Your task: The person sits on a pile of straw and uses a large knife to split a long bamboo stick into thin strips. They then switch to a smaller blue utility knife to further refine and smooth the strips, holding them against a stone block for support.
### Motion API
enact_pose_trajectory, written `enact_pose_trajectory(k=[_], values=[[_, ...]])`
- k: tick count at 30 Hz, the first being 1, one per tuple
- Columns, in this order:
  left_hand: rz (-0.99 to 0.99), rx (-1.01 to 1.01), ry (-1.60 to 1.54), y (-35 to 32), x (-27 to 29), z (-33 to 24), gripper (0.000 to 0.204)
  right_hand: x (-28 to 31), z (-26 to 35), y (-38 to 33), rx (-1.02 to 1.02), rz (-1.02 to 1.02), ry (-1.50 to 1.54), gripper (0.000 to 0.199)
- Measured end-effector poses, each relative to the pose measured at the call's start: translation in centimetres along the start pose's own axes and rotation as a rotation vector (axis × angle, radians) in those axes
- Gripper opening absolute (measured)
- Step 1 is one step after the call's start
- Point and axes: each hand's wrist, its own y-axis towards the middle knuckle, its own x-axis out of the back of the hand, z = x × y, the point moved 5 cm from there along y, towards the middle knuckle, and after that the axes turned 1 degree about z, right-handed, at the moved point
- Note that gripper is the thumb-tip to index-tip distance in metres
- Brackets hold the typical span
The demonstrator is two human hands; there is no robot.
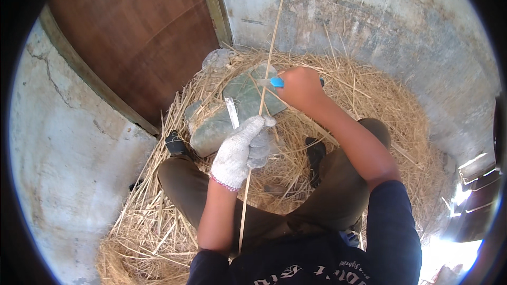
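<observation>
My left hand [245, 145], in a white knit glove, is closed around a long thin bamboo strip [272, 42]. The strip slants up and away between my knees, its far end free in front of the wall. My bare right hand [301, 88] grips a knife [277, 82] with a blue handle, much of it hidden in the fist. The knife's short blade points left and meets the strip, or lies very close to it, above the gloved hand. Beneath both hands lies a greenish flat slab [211, 132]. A narrow whitish piece [232, 112] rests there beside the glove.
Straw-coloured shavings [391, 105] spread thickly around my bent legs [338, 179]. A grey stone [217, 59] sits beyond the slab. A brown door [137, 31] stands at the far left, and a stained plaster wall [369, 21] curves behind the pile.
</observation>
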Motion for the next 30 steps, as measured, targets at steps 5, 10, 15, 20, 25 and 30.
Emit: enact_pose_trajectory(k=[5,10,15,20,25,30], values=[[-0.074,-0.041,0.106,-0.1,0.0,1.4,0.022,-2.1,-1.4,1.3,-0.099,0.124,-0.136,0.011],[-0.180,-0.026,0.216,-0.6,-0.9,3.6,0.021,-3.3,-4.4,2.3,-0.269,0.104,-0.097,0.013],[-0.153,-0.018,0.195,-1.0,-1.6,6.2,0.022,-2.9,-8.7,2.9,-0.429,0.166,0.029,0.017],[-0.205,0.001,0.192,-2.2,-0.8,5.1,0.022,-3.3,-4.6,1.2,-0.298,0.235,-0.010,0.017],[-0.215,-0.011,0.201,-2.9,-0.3,4.9,0.020,-4.1,-3.3,-0.1,-0.234,0.300,0.018,0.016],[-0.182,-0.026,0.236,-3.6,-1.4,6.2,0.018,-3.0,-7.6,1.3,-0.369,0.211,-0.007,0.016]])
